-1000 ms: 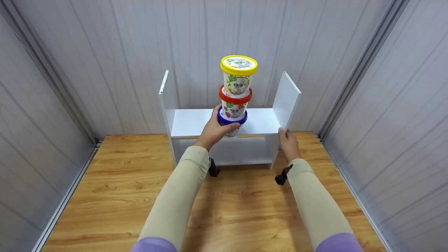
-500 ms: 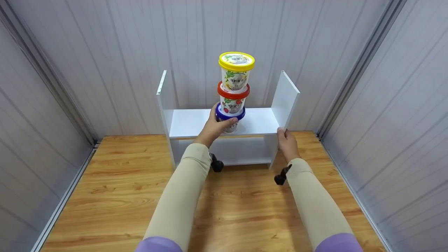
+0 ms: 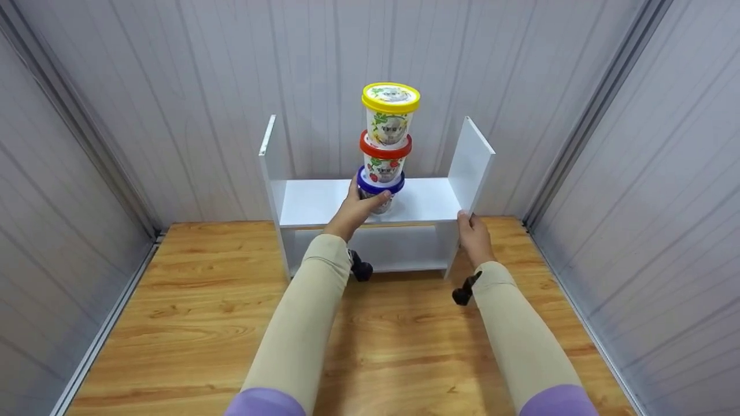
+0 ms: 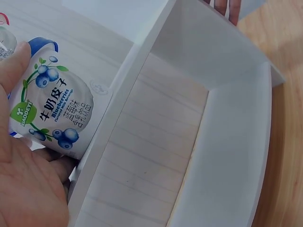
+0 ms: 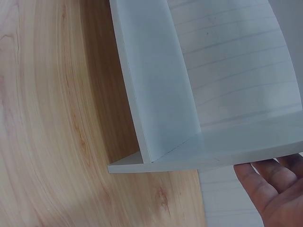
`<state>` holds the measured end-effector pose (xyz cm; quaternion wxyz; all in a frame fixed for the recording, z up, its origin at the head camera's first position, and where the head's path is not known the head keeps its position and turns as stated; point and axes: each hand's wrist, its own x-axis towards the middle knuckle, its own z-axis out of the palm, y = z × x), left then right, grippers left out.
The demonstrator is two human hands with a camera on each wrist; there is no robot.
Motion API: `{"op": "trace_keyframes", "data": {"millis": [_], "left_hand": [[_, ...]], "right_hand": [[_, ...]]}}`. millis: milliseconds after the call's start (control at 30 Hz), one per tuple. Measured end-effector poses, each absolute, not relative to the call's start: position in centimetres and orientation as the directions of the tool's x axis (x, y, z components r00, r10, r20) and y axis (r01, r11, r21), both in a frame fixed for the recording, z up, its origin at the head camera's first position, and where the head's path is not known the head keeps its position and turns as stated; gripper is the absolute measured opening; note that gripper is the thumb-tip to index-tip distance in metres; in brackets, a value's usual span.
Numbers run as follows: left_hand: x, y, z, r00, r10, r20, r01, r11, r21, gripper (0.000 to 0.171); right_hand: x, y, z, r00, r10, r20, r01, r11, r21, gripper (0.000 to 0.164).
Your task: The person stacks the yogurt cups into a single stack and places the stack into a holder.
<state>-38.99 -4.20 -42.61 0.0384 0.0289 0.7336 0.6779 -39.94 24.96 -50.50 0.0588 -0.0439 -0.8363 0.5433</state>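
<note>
Three paper cups form a stack: the yellow-lidded cup [image 3: 388, 127] on top, the red-lidded cup [image 3: 384, 167] in the middle, the blue-lidded cup [image 3: 383, 206] at the bottom. My left hand [image 3: 351, 215] grips the bottom cup, thumb across its front. Blueberries and printed lettering show on that cup in the left wrist view. The stack stands at the upper board of a small white shelf [image 3: 425, 201]; whether its base fully rests there I cannot tell. My right hand [image 3: 476, 237] holds the shelf's right side panel [image 3: 473, 162]. In the right wrist view its fingertips [image 5: 245, 171] touch the panel's outer face.
The shelf's lower board [image 3: 399, 249] lies beneath the upper one, and its left side panel [image 3: 276, 162] rises beyond the stack. A pale panelled wall [image 3: 219, 86] stands close behind. Wood-patterned flooring [image 3: 202, 300] spreads around, bounded by side walls.
The left hand and the stacked cups have shifted slightly away from me and left, farther over the upper board. My right hand stays at the side panel.
</note>
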Motion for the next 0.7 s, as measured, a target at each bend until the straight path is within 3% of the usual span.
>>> {"op": "trace_keyframes", "data": {"millis": [367,700], "left_hand": [[-38.93,-3.66,-42.43,-0.998,0.055,-0.035,-0.030,0.083,0.996,0.096],[-39.14,-3.79,-42.50,-0.998,0.039,-0.058,-0.056,0.063,0.996,0.097]], "right_hand": [[-39.88,24.63,-50.28,-0.991,0.130,0.037,0.016,0.381,-0.925,0.080],[-39.90,24.26,-50.28,-0.991,0.129,0.033,0.020,0.385,-0.923,0.080]]}}
